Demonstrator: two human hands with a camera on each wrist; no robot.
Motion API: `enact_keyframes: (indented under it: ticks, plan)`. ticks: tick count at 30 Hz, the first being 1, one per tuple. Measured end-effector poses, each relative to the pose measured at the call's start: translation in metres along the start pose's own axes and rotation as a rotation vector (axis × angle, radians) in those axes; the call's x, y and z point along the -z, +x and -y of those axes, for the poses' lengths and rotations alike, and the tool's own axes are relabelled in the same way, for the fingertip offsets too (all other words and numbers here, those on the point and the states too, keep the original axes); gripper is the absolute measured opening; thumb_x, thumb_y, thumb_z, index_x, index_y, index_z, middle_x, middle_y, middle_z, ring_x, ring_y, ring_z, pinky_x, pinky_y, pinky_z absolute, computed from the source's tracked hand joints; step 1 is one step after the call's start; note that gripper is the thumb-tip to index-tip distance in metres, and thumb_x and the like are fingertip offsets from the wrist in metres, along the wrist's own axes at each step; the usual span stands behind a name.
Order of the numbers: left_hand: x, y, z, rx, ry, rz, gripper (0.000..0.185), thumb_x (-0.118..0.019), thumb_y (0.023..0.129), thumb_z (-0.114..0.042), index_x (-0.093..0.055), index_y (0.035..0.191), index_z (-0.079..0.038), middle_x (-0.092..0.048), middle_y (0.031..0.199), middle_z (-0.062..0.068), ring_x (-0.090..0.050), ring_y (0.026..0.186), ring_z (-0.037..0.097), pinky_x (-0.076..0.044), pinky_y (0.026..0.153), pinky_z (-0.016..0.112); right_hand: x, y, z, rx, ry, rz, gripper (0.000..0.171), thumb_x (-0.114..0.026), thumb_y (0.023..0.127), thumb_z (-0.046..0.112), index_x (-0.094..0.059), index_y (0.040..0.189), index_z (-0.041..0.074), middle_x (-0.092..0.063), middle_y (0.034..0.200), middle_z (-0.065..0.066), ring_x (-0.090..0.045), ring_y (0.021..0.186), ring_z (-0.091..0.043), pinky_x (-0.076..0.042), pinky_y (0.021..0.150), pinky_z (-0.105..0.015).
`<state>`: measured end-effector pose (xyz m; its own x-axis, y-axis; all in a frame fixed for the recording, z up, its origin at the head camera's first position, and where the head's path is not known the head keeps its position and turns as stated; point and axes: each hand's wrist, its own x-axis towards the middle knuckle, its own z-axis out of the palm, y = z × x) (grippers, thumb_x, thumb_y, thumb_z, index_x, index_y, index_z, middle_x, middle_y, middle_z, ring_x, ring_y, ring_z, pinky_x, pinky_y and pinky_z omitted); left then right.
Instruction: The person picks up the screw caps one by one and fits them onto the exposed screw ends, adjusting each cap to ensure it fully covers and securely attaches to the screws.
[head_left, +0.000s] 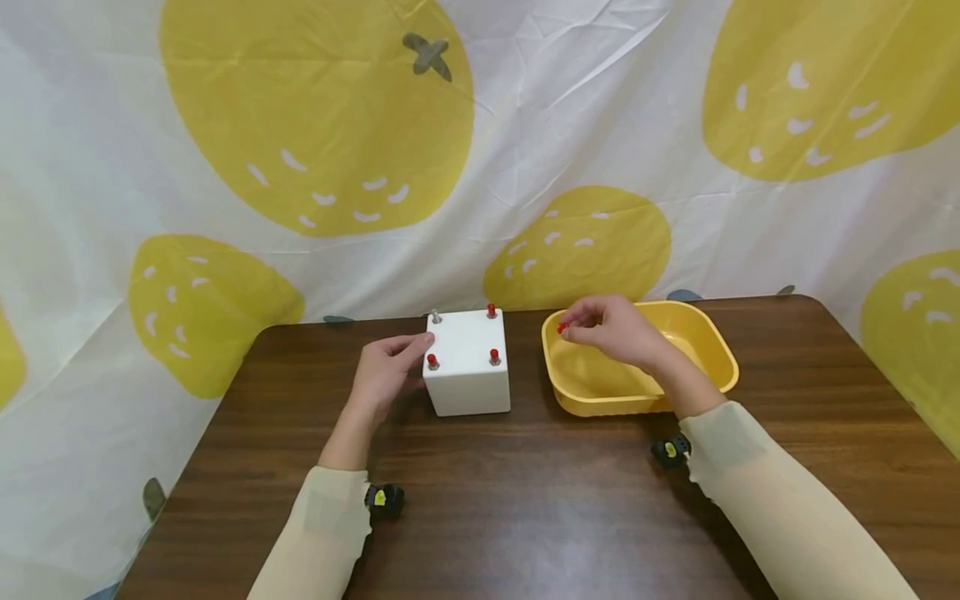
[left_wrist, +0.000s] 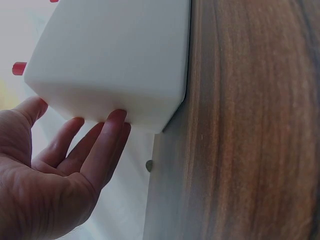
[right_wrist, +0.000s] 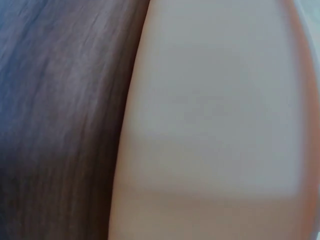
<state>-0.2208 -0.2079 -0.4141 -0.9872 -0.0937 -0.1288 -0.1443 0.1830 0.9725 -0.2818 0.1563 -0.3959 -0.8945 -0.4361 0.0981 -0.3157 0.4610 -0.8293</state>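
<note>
A white box (head_left: pixel 466 343) stands on the table with a small post near each top corner. Three posts carry a red cap, such as the front-right red cap (head_left: pixel 494 355); the back-left post (head_left: pixel 436 317) shows bare silver metal. My left hand (head_left: pixel 387 371) rests against the box's left side, thumb at the top edge. In the left wrist view its fingertips (left_wrist: pixel 116 116) touch the side face. Over the back-left part of a yellow tub (head_left: pixel 611 407), my right hand (head_left: pixel 617 333) pinches a small red cap (head_left: pixel 562 328) between thumb and fingers.
The dark wooden table (head_left: pixel 517 500) ends at a back edge just behind box and tub. A white curtain (head_left: pixel 525 108) with yellow fruit prints hangs behind it. The tub's wall (right_wrist: pixel 215 100), blurred, fills most of the right wrist view.
</note>
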Motion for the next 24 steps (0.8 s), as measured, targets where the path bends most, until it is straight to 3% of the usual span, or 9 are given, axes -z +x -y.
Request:
enact_keyframes:
  ticks: [6, 11, 17, 24]
  plan:
    - [0.001, -0.002, -0.001, -0.002, 0.010, -0.001, 0.053, -0.076, 0.100, -0.045, -0.073, 0.134, -0.005, -0.069, 0.135, 0.013, -0.068, 0.118, 0.029, -0.063, 0.089, 0.043, -0.001, 0.000, 0.009, 0.015, 0.047, -0.011, 0.018, -0.079, 0.098, 0.021, -0.079, 0.111, 0.009, -0.071, 0.099, -0.010, -0.061, 0.091, -0.028, -0.052, 0.072, -0.030]
    - [0.002, -0.001, -0.001, -0.003, 0.011, -0.004, 0.053, -0.075, 0.100, -0.046, -0.073, 0.134, -0.005, -0.070, 0.135, 0.013, -0.068, 0.117, 0.029, -0.063, 0.089, 0.043, -0.002, 0.001, 0.019, 0.033, 0.072, -0.021, 0.027, -0.079, 0.099, 0.026, -0.078, 0.117, 0.006, -0.074, 0.105, -0.009, -0.065, 0.097, -0.031, -0.056, 0.078, -0.031]
    - [0.000, -0.001, -0.001, 0.002, -0.018, 0.009, 0.052, -0.075, 0.100, -0.043, -0.072, 0.135, -0.004, -0.070, 0.135, 0.015, -0.068, 0.116, 0.028, -0.062, 0.092, 0.045, -0.004, 0.000, 0.032, 0.063, 0.130, -0.025, 0.027, -0.078, 0.099, 0.019, -0.077, 0.121, 0.003, -0.076, 0.112, -0.018, -0.068, 0.104, -0.043, -0.060, 0.085, -0.035]
    - [-0.003, -0.003, -0.002, 0.003, -0.025, 0.012, 0.051, -0.076, 0.100, -0.043, -0.073, 0.134, -0.004, -0.070, 0.134, 0.014, -0.068, 0.116, 0.029, -0.062, 0.093, 0.047, -0.008, 0.002, 0.043, 0.096, 0.126, -0.052, 0.023, -0.077, 0.100, 0.018, -0.078, 0.119, 0.006, -0.076, 0.108, -0.014, -0.069, 0.097, -0.035, -0.058, 0.079, -0.029]
